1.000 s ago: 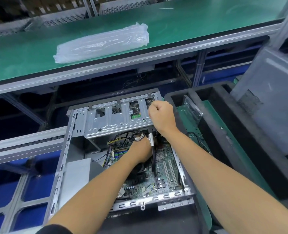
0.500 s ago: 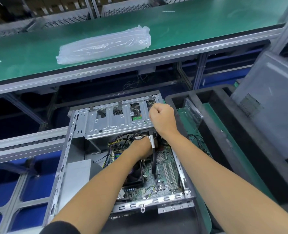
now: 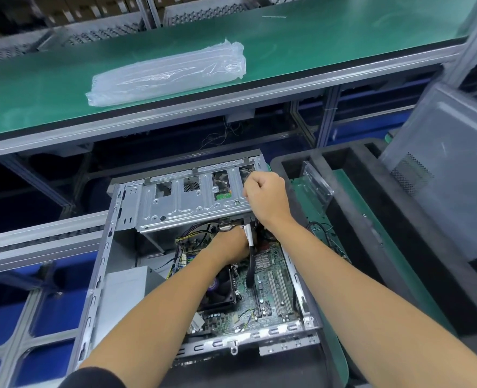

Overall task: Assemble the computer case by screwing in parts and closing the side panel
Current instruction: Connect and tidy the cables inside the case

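Open computer case point(image 3: 114, 247) lying side-up, drive cage point(image 3: 187, 203) right under the curled right hand point(image 3: 265, 197); can't tell what's pinched. Left hand point(image 3: 229, 243) buried below among cables, grip hidden. Side panel point(image 3: 444, 169) off to the right. Could easily snag the black cable point(image 3: 250, 264) or drop a screw onto the board.

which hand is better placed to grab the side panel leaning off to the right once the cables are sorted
Right, probably. The right hand sits fisted at the drive cage's right end, nearest the side panel. The left hand is down inside the case among cables.
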